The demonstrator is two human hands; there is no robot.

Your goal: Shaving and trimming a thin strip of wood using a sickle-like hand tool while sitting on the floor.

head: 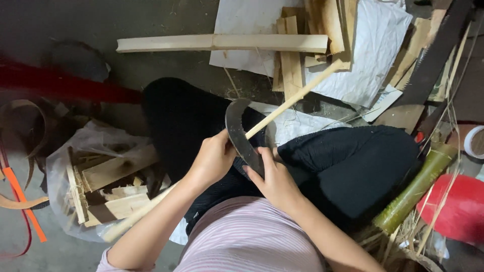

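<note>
My left hand (214, 158) grips a long pale bamboo strip (297, 95) that runs from under my left forearm up and to the right over my lap. My right hand (275, 181) holds a dark curved knife blade (236, 126) by its lower end. The blade's edge rests against the strip just above my left hand. Both hands sit close together over my knees, which are in black trousers (353, 166).
A clear plastic bag of wood offcuts (108, 184) lies at the left. White sheets (373, 45) with split planks and a long pale slat (222, 43) lie ahead. A green bamboo tube (416, 189), a red container (456, 209) and a saw (433, 55) are at the right.
</note>
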